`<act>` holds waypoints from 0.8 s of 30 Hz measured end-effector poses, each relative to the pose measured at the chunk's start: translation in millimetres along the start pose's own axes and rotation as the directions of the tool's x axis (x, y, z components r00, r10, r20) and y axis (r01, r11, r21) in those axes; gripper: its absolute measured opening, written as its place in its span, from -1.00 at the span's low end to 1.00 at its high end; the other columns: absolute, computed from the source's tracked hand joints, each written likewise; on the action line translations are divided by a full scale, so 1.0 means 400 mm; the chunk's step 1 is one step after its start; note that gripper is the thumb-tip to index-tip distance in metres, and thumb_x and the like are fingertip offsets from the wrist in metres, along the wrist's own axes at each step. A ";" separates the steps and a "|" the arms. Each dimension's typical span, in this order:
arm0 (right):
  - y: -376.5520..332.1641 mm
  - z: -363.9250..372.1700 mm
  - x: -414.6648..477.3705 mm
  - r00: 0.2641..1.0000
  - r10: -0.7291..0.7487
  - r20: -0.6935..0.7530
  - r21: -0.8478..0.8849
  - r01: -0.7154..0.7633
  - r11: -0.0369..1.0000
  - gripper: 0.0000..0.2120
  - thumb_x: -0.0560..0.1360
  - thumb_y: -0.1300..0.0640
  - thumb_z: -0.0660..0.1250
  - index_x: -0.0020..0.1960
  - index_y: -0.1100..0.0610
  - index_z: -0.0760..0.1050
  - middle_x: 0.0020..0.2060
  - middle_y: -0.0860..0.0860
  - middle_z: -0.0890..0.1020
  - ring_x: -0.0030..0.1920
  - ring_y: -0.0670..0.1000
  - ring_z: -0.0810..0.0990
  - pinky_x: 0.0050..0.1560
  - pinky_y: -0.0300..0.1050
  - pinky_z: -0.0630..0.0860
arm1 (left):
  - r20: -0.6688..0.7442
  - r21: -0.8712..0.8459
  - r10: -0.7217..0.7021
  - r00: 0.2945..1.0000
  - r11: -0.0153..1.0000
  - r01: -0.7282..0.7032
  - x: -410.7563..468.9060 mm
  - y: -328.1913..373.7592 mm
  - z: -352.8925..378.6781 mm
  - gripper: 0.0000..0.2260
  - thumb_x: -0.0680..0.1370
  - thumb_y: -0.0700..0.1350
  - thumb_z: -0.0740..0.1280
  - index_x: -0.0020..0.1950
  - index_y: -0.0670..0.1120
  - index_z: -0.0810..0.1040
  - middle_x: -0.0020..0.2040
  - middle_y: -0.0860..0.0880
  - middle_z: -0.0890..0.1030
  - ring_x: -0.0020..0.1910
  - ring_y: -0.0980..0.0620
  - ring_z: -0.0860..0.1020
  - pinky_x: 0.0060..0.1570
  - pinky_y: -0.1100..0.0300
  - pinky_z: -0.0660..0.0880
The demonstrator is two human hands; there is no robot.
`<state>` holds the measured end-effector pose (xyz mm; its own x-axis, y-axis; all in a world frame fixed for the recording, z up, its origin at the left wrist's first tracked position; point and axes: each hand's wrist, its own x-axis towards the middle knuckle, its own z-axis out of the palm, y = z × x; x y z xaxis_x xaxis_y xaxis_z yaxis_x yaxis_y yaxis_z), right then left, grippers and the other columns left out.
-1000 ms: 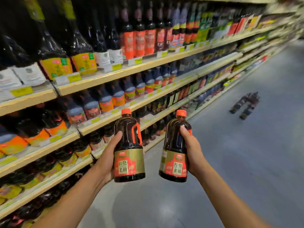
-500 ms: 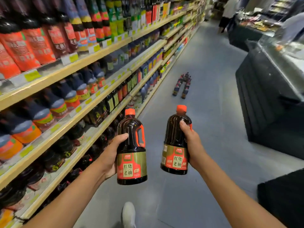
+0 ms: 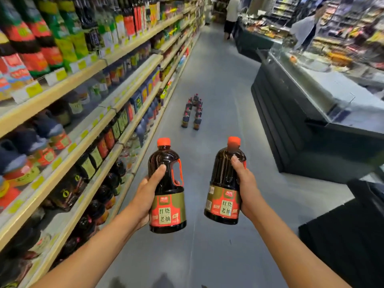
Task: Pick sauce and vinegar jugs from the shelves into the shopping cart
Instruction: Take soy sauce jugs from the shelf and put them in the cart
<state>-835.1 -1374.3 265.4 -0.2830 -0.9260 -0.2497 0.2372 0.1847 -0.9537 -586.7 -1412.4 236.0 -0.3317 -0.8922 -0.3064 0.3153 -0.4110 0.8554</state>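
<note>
Grips left soy sauce jug with left hand, thumb across the front, fingers curled behind. Grips right soy sauce jug with right hand (handle side hidden). Holds both upright, apart, above aisle floor, beside shelves.

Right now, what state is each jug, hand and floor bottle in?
Left dark orange-capped plastic sauce jug: upright, capped, held.
Right dark orange-capped plastic sauce jug: slightly tilted, capped, held.
Left hand: grips left jug.
Right hand: grips right jug.
Dark floor bottles: standing, two rows.
</note>
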 end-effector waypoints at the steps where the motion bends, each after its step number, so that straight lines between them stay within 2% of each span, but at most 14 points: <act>1: -0.006 -0.008 0.029 1.000 -0.001 -0.009 0.007 0.001 1.000 -0.41 0.47 -0.21 0.43 0.29 0.20 0.50 0.02 0.26 0.70 -0.06 0.24 0.72 -0.10 0.10 0.67 | -0.002 -0.008 0.001 1.000 1.000 -0.001 0.039 0.010 0.004 -0.48 0.37 0.27 0.50 0.11 -0.10 0.63 0.01 -0.29 0.68 -0.11 -0.19 0.68 0.05 -0.17 0.59; 5: -0.034 -0.036 0.161 0.999 -0.019 -0.049 0.013 0.020 1.000 -0.45 0.48 -0.19 0.37 0.29 0.18 0.50 0.01 0.23 0.71 -0.07 0.20 0.73 -0.14 0.04 0.66 | 0.014 0.015 -0.022 1.000 1.000 0.022 0.195 0.059 0.024 -0.34 0.34 0.29 0.46 0.25 -0.15 0.56 0.06 -0.29 0.68 -0.06 -0.23 0.68 0.05 -0.17 0.62; 8: -0.053 -0.062 0.283 0.997 -0.042 -0.066 0.013 0.043 0.999 -0.38 0.45 -0.23 0.41 0.32 0.18 0.49 0.04 0.24 0.70 -0.04 0.21 0.73 -0.14 0.02 0.66 | 0.012 0.079 -0.005 1.000 0.997 0.004 0.321 0.088 0.037 -0.30 0.38 0.29 0.44 0.29 -0.21 0.52 0.09 -0.33 0.67 -0.02 -0.27 0.67 0.08 -0.20 0.62; 11: -0.073 -0.089 0.425 0.998 -0.037 -0.058 0.038 0.039 0.999 -0.43 0.48 -0.20 0.40 0.33 0.16 0.48 0.01 0.21 0.71 -0.06 0.21 0.72 -0.13 0.07 0.66 | 0.014 0.095 0.015 1.000 0.995 -0.016 0.446 0.111 0.054 -0.28 0.40 0.30 0.43 0.30 -0.24 0.50 0.11 -0.34 0.66 0.02 -0.30 0.66 0.11 -0.23 0.61; 13: -0.093 -0.101 0.529 0.998 -0.026 -0.049 0.064 0.029 0.998 -0.45 0.50 -0.18 0.40 0.32 0.16 0.49 0.03 0.25 0.70 -0.05 0.22 0.71 -0.04 0.15 0.67 | 0.008 0.096 0.023 1.000 0.995 -0.023 0.525 0.131 0.069 -0.32 0.44 0.27 0.39 0.31 -0.24 0.49 0.12 -0.33 0.66 0.05 -0.31 0.66 0.11 -0.22 0.61; 16: -0.137 -0.100 0.680 1.000 -0.023 -0.008 0.039 0.023 0.999 -0.26 0.29 -0.31 0.52 0.29 0.14 0.51 0.06 0.27 0.69 -0.02 0.26 0.70 0.07 0.27 0.62 | -0.035 0.058 0.042 0.998 0.997 -0.040 0.633 0.160 0.087 -0.32 0.45 0.27 0.40 0.35 -0.22 0.47 0.13 -0.34 0.65 0.05 -0.31 0.65 0.12 -0.23 0.60; 18: -0.166 -0.091 0.777 0.999 -0.023 0.024 -0.006 0.023 1.000 -0.13 0.15 -0.38 0.57 0.27 0.14 0.53 0.03 0.24 0.70 -0.02 0.26 0.71 0.06 0.24 0.64 | -0.077 0.024 0.054 0.996 0.998 -0.053 0.695 0.180 0.091 -0.26 0.40 0.30 0.44 0.36 -0.21 0.47 0.14 -0.34 0.65 0.06 -0.30 0.65 0.13 -0.26 0.59; 20: -0.191 -0.075 0.867 0.997 -0.004 0.073 -0.034 0.006 0.999 -0.23 0.25 -0.33 0.52 0.27 0.15 0.53 0.04 0.26 0.70 -0.01 0.26 0.71 0.07 0.22 0.63 | -0.126 0.008 0.073 0.989 0.997 -0.073 0.753 0.199 0.085 -0.22 0.38 0.31 0.46 0.37 -0.22 0.46 0.15 -0.33 0.65 0.04 -0.30 0.65 0.10 -0.23 0.60; 22: -0.207 -0.049 0.947 0.991 0.030 0.129 -0.032 -0.026 0.999 -0.36 0.37 -0.24 0.44 0.30 0.14 0.50 0.09 0.29 0.68 0.04 0.31 0.69 0.12 0.29 0.61 | -0.164 -0.025 0.092 0.982 0.995 -0.097 0.801 0.217 0.075 -0.21 0.37 0.30 0.48 0.37 -0.22 0.45 0.15 -0.34 0.64 0.04 -0.29 0.65 0.09 -0.21 0.60; 24: -0.215 -0.016 1.018 0.984 0.061 0.166 -0.041 -0.055 0.998 -0.39 0.42 -0.22 0.43 0.31 0.15 0.49 0.10 0.31 0.66 0.05 0.33 0.68 0.12 0.31 0.60 | -0.195 -0.042 0.106 0.975 0.992 -0.116 0.839 0.231 0.057 -0.22 0.38 0.30 0.50 0.38 -0.20 0.45 0.16 -0.34 0.64 0.07 -0.30 0.65 0.14 -0.24 0.57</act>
<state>-976.7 -1765.1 244.8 -0.1102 -0.9547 -0.2765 0.2145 0.2488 -0.9445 -689.3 -1745.4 221.6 -0.1166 -0.9499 -0.2900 0.3883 -0.3124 0.8670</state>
